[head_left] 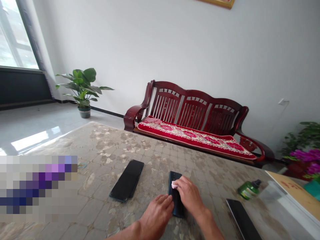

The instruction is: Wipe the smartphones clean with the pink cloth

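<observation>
A dark blue smartphone (pixel 178 205) lies on the patterned tablecloth with its back and camera strip facing up. My left hand (pixel 158 213) grips its left edge, the fingers close together along the side. Pinched in my right hand (pixel 190 195) is a small pale pink wad (pixel 175 184), like a wipe or cloth, pressed on the phone's back near the cameras. My right hand covers part of the phone's right side. To the left rests a second, black-screened smartphone (pixel 127 181), touched by neither hand.
Right of my hands lie another dark phone (pixel 243 218) and a green pump bottle (pixel 249 190) on its side. A yellow-topped box (pixel 297 190) stands at the table's right. Beyond the table (pixel 100 150) are a wooden bench (pixel 192 110) and a potted plant (pixel 84 111).
</observation>
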